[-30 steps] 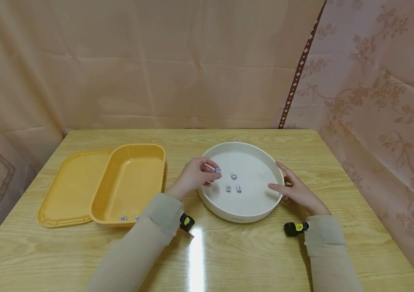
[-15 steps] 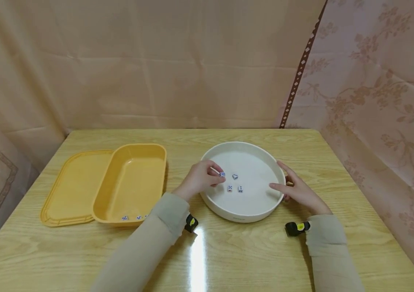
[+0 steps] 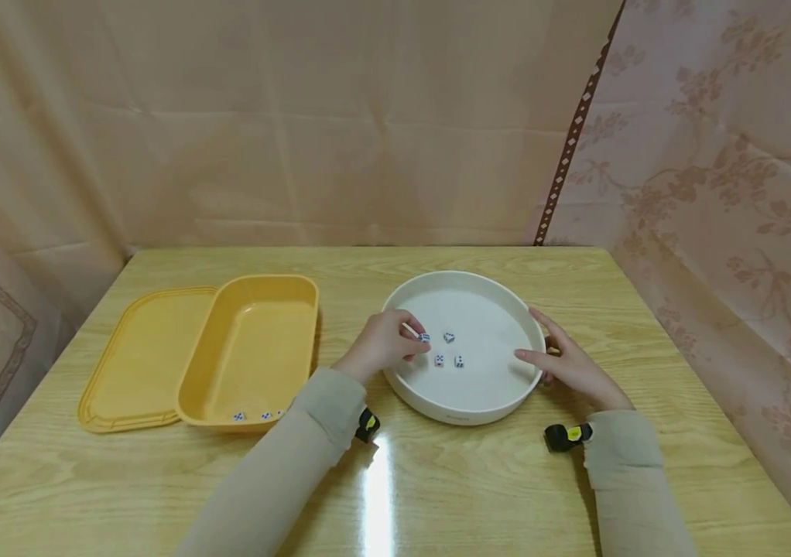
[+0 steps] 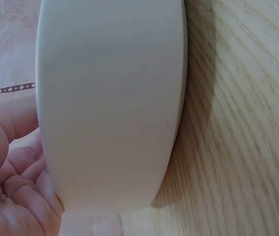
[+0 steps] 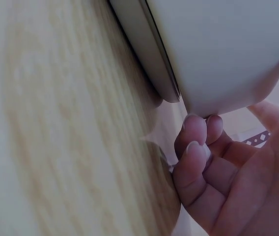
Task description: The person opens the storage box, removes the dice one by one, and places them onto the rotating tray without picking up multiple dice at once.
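My left hand (image 3: 381, 342) reaches over the left rim of a round white tray (image 3: 486, 309) and pinches a white die (image 3: 425, 337) with blue dots between thumb and fingers. Whether that die touches the tray floor, I cannot tell. Just right of it lie three more dice: one tilted-looking die (image 3: 449, 337), and nearer me a die (image 3: 440, 360) beside another die (image 3: 460, 361). My right hand (image 3: 570, 363) holds the tray's right side, thumb over the rim and other fingers outside. In the left wrist view the tray wall (image 4: 110, 108) hides the pinched die.
A yellow rectangular box (image 3: 256, 340) stands to the left, with a few dice (image 3: 238, 416) at its near end, partly hidden by my left sleeve. Its yellow lid (image 3: 138, 356) lies beside it on the wooden table (image 3: 472, 487). Curtains hang behind and at the sides.
My left hand has moved slightly right and down with the die, bringing it closer to the other dice. Another die in the yellow box has come into sight past the sleeve.
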Demonstrator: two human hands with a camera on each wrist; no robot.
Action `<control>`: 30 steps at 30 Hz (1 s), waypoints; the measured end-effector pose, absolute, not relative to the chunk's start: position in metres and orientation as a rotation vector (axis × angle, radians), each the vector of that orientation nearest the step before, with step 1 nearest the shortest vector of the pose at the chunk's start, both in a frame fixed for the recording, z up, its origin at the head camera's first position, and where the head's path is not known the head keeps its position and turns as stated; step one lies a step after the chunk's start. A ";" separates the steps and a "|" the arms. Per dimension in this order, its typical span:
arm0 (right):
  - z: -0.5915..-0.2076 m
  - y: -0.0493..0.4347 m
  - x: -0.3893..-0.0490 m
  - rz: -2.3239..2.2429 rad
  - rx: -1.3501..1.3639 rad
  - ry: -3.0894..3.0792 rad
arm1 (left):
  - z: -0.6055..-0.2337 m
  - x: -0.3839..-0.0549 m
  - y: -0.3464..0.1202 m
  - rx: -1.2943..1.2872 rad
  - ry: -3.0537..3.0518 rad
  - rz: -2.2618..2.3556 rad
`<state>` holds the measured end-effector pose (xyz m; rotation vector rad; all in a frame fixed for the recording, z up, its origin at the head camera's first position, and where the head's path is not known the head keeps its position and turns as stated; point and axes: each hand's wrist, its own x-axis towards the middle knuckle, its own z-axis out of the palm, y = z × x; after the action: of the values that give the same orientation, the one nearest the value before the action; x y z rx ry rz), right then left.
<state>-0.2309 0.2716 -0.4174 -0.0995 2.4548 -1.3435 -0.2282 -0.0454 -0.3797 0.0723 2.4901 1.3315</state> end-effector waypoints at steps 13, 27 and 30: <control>-0.417 0.272 -0.231 -1.362 -0.107 2.441 | -0.379 -0.228 -0.044 0.070 2.508 1.281; -0.416 0.270 -0.230 -1.360 -0.121 2.452 | -0.378 -0.227 -0.046 0.101 2.468 1.355; -0.416 0.270 -0.229 -1.358 -0.122 2.455 | -0.376 -0.226 -0.047 0.114 2.438 1.382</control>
<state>-0.2295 0.2699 -0.4158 -0.1218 2.4546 -1.3581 -0.2264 -0.0470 -0.3759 0.1138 2.4383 1.3815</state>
